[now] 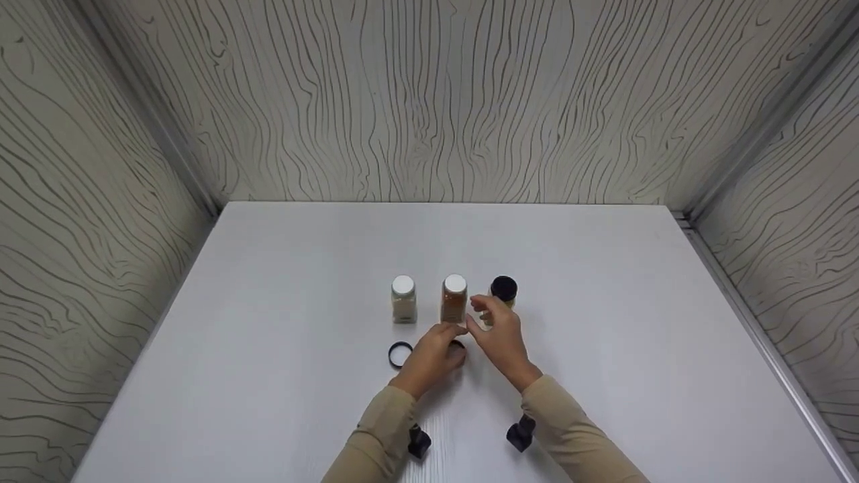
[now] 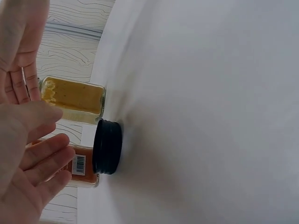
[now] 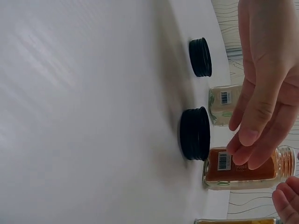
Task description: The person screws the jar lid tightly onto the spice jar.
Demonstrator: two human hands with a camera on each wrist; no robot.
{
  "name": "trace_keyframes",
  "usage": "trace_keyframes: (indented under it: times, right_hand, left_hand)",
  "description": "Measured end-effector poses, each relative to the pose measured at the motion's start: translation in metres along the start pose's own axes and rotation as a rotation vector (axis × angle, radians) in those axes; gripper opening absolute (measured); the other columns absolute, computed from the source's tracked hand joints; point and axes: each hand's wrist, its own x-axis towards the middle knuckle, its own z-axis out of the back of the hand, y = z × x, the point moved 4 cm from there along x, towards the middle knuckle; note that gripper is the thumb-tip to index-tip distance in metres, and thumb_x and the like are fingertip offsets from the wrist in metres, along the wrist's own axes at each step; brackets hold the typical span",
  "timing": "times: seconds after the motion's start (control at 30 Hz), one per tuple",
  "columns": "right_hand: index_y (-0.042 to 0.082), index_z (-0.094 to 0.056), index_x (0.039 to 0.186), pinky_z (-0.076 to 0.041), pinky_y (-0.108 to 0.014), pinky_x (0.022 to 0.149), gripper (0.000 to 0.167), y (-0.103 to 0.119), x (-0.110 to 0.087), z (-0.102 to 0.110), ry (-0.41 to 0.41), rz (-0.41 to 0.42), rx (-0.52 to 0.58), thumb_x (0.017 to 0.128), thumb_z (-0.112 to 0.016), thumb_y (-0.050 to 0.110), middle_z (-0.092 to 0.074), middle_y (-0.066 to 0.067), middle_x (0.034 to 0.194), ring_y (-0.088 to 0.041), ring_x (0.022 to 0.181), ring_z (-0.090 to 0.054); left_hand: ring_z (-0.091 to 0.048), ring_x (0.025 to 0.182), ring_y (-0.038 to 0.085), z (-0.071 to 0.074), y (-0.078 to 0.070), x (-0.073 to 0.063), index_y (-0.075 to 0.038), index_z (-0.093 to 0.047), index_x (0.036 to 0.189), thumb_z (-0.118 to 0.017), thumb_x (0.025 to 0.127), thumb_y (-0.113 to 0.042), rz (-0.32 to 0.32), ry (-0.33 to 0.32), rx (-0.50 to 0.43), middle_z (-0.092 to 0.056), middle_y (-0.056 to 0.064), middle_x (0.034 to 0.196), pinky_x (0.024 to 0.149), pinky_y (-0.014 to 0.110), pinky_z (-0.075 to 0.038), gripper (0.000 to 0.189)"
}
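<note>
My left hand [image 1: 429,359] hovers in front of the middle jar, its fingers loosely bent and holding nothing. Close by it stands a black screw lid [image 3: 192,134] on its edge side up, partly hidden by the hand in the head view. The middle jar [image 1: 453,305] holds orange-red powder and shows a bare threaded neck with a white top. To the right, my right hand [image 1: 503,335] has thumb and fingers apart, partly in front of a jar of yellow powder [image 2: 72,98] with a black cap [image 1: 504,288].
A third jar [image 1: 404,305], with pale powder and a white top, stands left of the orange one. Before it lies another black lid [image 1: 400,355]. Dark wrist devices [image 1: 419,443] hang below the forearms. Patterned panels [image 1: 416,100] enclose the white table [image 1: 282,335].
</note>
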Motion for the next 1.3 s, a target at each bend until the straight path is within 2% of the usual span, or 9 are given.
trace_keyframes:
  times: [0.2,0.4,0.53,0.73,0.87,1.1,1.2,1.3]
  right_hand:
    - [-0.005,-0.065,0.105,-0.061,-0.035,0.071,0.025,-0.002,0.001,-0.003,0.024,-0.029,0.026,0.081,-0.072,-0.001,-0.07,-0.015,0.097,-0.028,0.087,-0.068]
    - [-0.004,-0.064,0.108,-0.061,-0.036,0.075,0.027,-0.003,0.0,-0.007,0.08,-0.096,0.007,0.082,-0.071,0.001,-0.07,-0.017,0.101,-0.029,0.091,-0.068]
    - [-0.004,-0.063,0.11,-0.061,-0.037,0.079,0.029,-0.005,0.0,-0.009,0.106,-0.151,-0.003,0.083,-0.07,0.003,-0.069,-0.018,0.105,-0.029,0.095,-0.068]
    - [-0.007,-0.062,0.113,-0.06,-0.043,0.081,0.034,-0.006,0.0,-0.013,0.123,-0.173,-0.007,0.082,-0.07,0.002,-0.068,-0.024,0.109,-0.036,0.101,-0.067]
    - [-0.008,-0.06,0.117,-0.06,-0.045,0.083,0.039,-0.006,0.001,-0.016,0.13,-0.18,-0.026,0.082,-0.071,0.003,-0.067,-0.026,0.113,-0.037,0.105,-0.066]
    - [-0.011,-0.054,0.124,-0.058,-0.044,0.089,0.048,-0.009,0.005,-0.021,0.155,-0.218,-0.065,0.083,-0.072,0.007,-0.062,-0.029,0.122,-0.039,0.114,-0.062]
    - [-0.012,-0.051,0.128,-0.057,-0.046,0.093,0.054,-0.012,0.006,-0.024,0.177,-0.244,-0.038,0.083,-0.073,0.01,-0.059,-0.031,0.127,-0.041,0.117,-0.059]
    - [-0.011,-0.048,0.132,-0.054,-0.048,0.097,0.062,-0.014,0.009,-0.027,0.204,-0.286,-0.006,0.083,-0.075,0.016,-0.055,-0.032,0.132,-0.043,0.121,-0.057]
  left_hand:
    - [-0.061,0.119,0.024,-0.003,0.004,-0.001,-0.005,-0.062,0.121,-0.07,0.087,-0.012,0.027,0.041,0.019,-0.064,0.01,0.124,0.102,0.035,-0.052,0.036]
    - [-0.06,0.119,0.023,-0.008,0.008,0.001,-0.005,-0.061,0.123,-0.075,0.083,-0.015,0.047,0.084,0.028,-0.064,0.01,0.125,0.102,0.032,-0.052,0.043]
    - [-0.059,0.121,0.023,-0.011,0.011,0.001,-0.005,-0.06,0.126,-0.075,0.082,-0.015,0.08,0.112,0.01,-0.063,0.01,0.127,0.103,0.031,-0.052,0.047]
    - [-0.059,0.121,0.024,-0.013,0.012,0.0,-0.005,-0.059,0.127,-0.076,0.081,-0.011,0.104,0.136,-0.02,-0.062,0.011,0.128,0.103,0.033,-0.052,0.049]
    - [-0.06,0.12,0.024,-0.013,0.011,0.0,-0.004,-0.06,0.126,-0.076,0.08,-0.009,0.095,0.129,-0.006,-0.062,0.011,0.128,0.102,0.032,-0.052,0.049]
    - [-0.058,0.123,0.024,-0.014,0.011,-0.002,-0.004,-0.059,0.127,-0.074,0.081,-0.005,0.111,0.122,-0.033,-0.061,0.011,0.13,0.104,0.035,-0.051,0.048]
    - [-0.059,0.12,0.023,-0.015,0.011,-0.002,-0.003,-0.061,0.125,-0.073,0.082,-0.004,0.091,0.108,-0.014,-0.063,0.011,0.127,0.102,0.034,-0.053,0.045]
    - [-0.061,0.118,0.023,-0.016,0.012,-0.003,-0.002,-0.062,0.122,-0.071,0.082,-0.002,0.044,0.077,0.014,-0.064,0.011,0.124,0.1,0.032,-0.053,0.041]
